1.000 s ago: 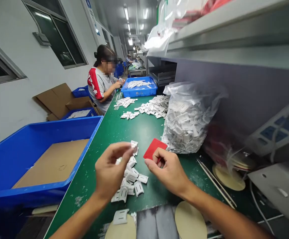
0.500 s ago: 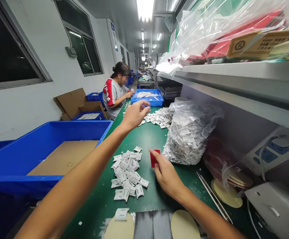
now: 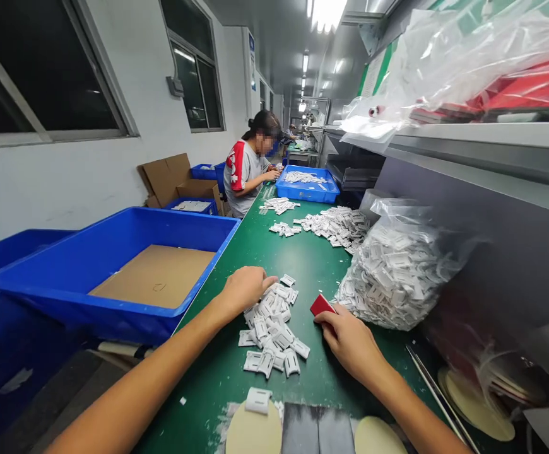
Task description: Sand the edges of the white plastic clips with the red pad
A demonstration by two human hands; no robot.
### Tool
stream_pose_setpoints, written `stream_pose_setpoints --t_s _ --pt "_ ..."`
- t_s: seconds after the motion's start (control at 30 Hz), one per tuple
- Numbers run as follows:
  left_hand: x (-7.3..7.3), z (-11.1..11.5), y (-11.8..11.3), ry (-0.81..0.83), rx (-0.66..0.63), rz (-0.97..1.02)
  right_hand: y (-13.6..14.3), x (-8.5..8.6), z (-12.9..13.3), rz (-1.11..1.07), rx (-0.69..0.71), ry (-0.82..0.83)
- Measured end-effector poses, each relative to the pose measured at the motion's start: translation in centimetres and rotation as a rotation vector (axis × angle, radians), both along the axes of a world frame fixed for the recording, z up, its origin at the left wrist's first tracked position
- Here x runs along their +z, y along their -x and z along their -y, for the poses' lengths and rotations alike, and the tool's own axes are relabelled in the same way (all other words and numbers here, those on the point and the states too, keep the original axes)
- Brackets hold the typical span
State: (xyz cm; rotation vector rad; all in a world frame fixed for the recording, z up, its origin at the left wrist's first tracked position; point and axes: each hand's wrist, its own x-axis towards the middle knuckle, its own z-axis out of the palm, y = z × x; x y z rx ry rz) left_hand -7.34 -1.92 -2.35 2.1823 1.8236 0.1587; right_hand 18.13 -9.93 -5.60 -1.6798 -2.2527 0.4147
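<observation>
At the near pile of small white plastic parts (image 3: pixel 274 328), my left hand (image 3: pixel 245 289) hangs over the upper left edge. Its thumb points right; the other fingers curl down out of sight, so I cannot see whether they touch a part. To the right of that pile, my right hand (image 3: pixel 354 340) grips a small red block (image 3: pixel 322 306) between thumb and fingers, low over the green table (image 3: pixel 199 394). One white part (image 3: pixel 258 400) rests on the left pale yellow disc (image 3: pixel 253 435), beside a dark grey plate (image 3: pixel 317 429).
A clear bag of white parts (image 3: pixel 392 277) stands at right, near metal tweezers-like rods (image 3: pixel 433 391). More white parts (image 3: pixel 338 226) lie farther back before a blue tray (image 3: pixel 307 192). A large blue bin (image 3: pixel 175 312) borders the left side. A co-worker (image 3: pixel 248 167) sits beyond.
My left hand has come down from above the table to the near pile. The red block, still in my right hand, has tilted. The whole view has shifted left.
</observation>
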Motion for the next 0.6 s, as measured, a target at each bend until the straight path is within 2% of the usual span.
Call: stream_pose_setpoints --t_s 0.13,0.27,0.43,0.6 --pt "-0.1 1.7 -0.5 -0.014 0.032 -0.025 -0.1 0.0 -0.2 0.029 0.015 0.020" --pt "-0.1 2.4 -0.5 -0.012 0.019 0.003 -0.1 0.0 -0.3 0.027 0.019 0.026" --pt "-0.1 3.1 0.1 -0.057 0.023 0.085 -0.3 -0.2 -0.3 0.008 0.029 0.032" --pt "-0.6 3.2 1.2 -0.011 -0.005 0.239 -0.4 -0.4 -0.4 -0.028 0.032 0.036"
